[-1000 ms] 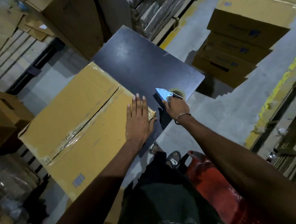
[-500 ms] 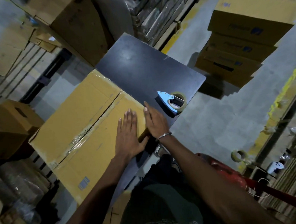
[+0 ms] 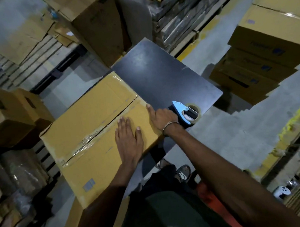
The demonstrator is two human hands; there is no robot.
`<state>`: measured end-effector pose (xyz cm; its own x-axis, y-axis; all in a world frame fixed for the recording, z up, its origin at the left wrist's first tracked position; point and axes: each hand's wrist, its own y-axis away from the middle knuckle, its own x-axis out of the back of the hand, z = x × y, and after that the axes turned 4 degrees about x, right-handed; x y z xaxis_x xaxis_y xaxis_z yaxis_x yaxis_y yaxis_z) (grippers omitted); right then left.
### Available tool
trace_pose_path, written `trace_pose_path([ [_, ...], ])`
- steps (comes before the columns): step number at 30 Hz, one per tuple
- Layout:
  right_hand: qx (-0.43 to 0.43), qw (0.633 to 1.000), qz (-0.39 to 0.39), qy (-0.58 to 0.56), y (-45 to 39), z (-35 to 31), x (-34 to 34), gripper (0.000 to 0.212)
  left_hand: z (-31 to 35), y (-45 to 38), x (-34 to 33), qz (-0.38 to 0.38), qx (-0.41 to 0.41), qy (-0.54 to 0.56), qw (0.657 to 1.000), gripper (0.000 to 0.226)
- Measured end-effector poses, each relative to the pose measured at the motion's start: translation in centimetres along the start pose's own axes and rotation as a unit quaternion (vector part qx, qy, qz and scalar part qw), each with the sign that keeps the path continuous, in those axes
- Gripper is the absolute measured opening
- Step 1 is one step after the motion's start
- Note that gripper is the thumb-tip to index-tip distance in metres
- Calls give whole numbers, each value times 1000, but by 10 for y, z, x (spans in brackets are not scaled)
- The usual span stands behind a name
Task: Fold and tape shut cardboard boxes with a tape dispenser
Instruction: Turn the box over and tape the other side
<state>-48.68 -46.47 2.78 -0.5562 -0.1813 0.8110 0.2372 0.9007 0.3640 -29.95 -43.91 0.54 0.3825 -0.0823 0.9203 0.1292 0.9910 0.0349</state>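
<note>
Both hands are on the cardboard box, which sits on the left part of the dark table with its left end hanging over the table's edge. I read this as the smoothing step: the two top flaps are folded down and meet along a centre seam that already carries a glossy strip of tape. My left hand lies flat on the near flap, fingers straight and slightly spread, pressing down just short of the seam. My right hand rests along the box's right edge, fingers extended and together, the forefinger reaching toward the seam's right end; it holds nothing. The tape dispenser, blue-framed with its roll behind, stands on the table just to the right of my right hand, very close to the knuckles, though I cannot tell whether they touch. Next, I judge, the tape end at that right edge wants rubbing down over the corner, and then the box can be cleared for another, with the dispenser within easy reach.
</note>
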Motion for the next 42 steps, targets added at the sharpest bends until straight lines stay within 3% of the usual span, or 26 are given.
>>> trace_pose_path([
  [2,-4,1000,24,16,-13,-9,11,89,-6,-10,3,1,17,-8,1000,63],
  [4,26,998,60,-14,-23,-25,9,77,-14,-22,5,9,-9,-19,1000,60],
  [7,87,996,14,-30,-31,-32,-10,70,-26,-41,8,14,-12,-47,999,58],
  [9,64,998,14,7,-36,-32,-11,64,-33,-54,10,22,3,-68,997,59],
  [13,15,1000,1,10,-61,-54,11,83,-36,-67,9,18,29,-84,996,63],
  [17,92,995,-6,-38,-76,-79,-1,70,-36,-66,9,19,34,-69,997,63],
  [19,44,998,-20,-33,-87,-78,-4,71,-35,-68,12,17,37,-56,998,62],
  [22,-4,999,-31,-8,-108,-83,9,89,-36,-70,18,21,46,-41,998,61],
  [25,48,996,39,-58,-130,-103,12,71,-37,-75,21,35,38,-42,998,60],
  [29,86,995,-21,-55,-151,-112,-7,60,-36,-74,20,33,38,-41,998,57],
  [32,52,996,-72,4,-168,-115,13,80,-38,-74,19,38,35,-33,998,56],
  [34,52,997,-52,26,-179,-125,30,88,-39,-74,19,38,39,-33,998,55],
  [36,106,994,10,-2,-190,-139,27,72,-39,-75,18,36,41,-30,998,55],
  [39,191,981,-28,-22,-198,-153,5,63,-39,-75,18,34,43,-34,998,54],
  [42,137,990,-19,5,-206,-151,-11,64,-39,-76,17,27,40,-48,998,55],
])
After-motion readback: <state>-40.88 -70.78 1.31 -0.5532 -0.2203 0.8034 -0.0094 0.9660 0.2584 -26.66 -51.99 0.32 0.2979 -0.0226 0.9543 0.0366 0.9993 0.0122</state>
